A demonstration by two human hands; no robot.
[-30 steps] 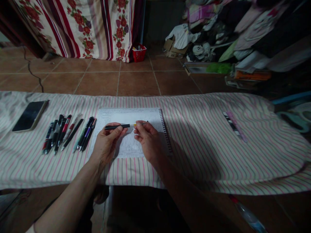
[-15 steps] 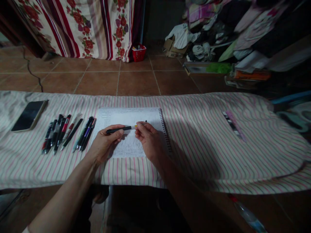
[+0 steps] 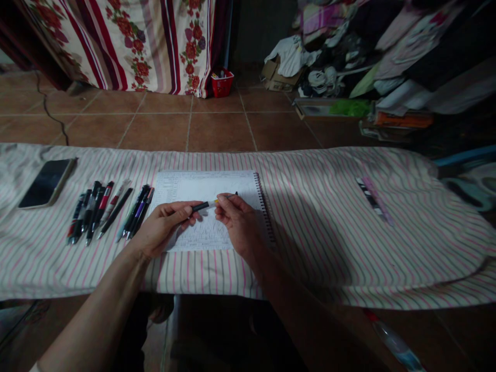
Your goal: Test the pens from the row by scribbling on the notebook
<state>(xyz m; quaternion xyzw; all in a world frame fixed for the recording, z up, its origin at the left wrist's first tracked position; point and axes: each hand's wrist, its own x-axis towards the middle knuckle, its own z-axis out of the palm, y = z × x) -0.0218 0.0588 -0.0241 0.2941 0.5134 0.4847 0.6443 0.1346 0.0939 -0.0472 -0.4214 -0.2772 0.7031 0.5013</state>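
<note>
My left hand (image 3: 163,225) is closed around a black pen barrel (image 3: 200,206), whose front end points right. In my right hand (image 3: 238,222), thumb and fingers pinch a slim pen part with a yellow section (image 3: 216,201). A pale, thin length lies between that section and the barrel, and a dark tip (image 3: 236,194) sticks out beyond my right fingers. Both hands are over an open spiral notebook (image 3: 217,181) with handwriting and scribbles on its page. Left of it lie several pens (image 3: 93,209) in a loose row, with another small cluster of pens (image 3: 138,212) beside the page.
A striped cloth (image 3: 310,222) covers the table. A phone (image 3: 46,182) lies at the left; two slender items, one black and white (image 3: 370,196), one pink (image 3: 377,200), lie at the right. Beyond are a red basket (image 3: 222,84) and piled clothes. A plastic bottle (image 3: 397,341) is below the table.
My left hand has shifted along the barrel, so less of its rear shows. The dark tip past my right fingers has moved slightly to the right.
</note>
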